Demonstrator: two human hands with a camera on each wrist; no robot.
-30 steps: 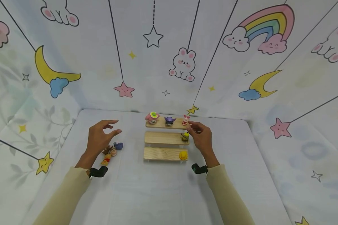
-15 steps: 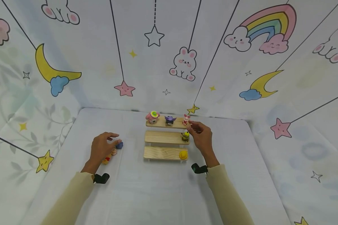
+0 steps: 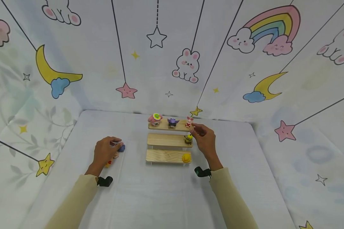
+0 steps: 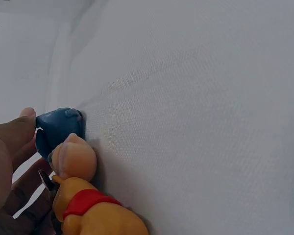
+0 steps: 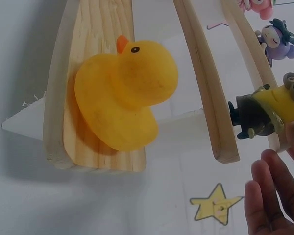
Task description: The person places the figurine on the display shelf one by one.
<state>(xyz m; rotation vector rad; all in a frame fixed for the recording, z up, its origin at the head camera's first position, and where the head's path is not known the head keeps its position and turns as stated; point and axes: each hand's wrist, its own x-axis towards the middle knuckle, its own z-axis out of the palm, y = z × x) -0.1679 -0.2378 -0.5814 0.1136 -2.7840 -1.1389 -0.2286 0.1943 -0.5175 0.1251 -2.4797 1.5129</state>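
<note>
My left hand (image 3: 104,152) is at the group of toy figures on the left, pinching a blue toy figurine (image 4: 61,128) with thumb tip at its edge and fingers behind. Beside that figurine lie a round-headed beige figure (image 4: 77,159) and a yellow bear figure (image 4: 100,210) with a red top, partly covered by the hand in the head view. My right hand (image 3: 205,140) has its fingertips at the right end of the top wooden shelf (image 3: 163,127), right by a pink pig figurine (image 3: 189,122). Whether they grip anything is unclear.
A three-step wooden stand holds a pink figure (image 3: 154,119) and a purple figure (image 3: 172,122) on top. A yellow minion figure (image 3: 188,139) stands on the middle shelf (image 3: 166,140), and a yellow rubber duck (image 5: 122,93) sits on the lowest shelf (image 3: 163,156).
My left hand has come down and slightly right onto the blue figurine, its thumb and fingers closing in from a wide spread. The right hand stays where it was.
</note>
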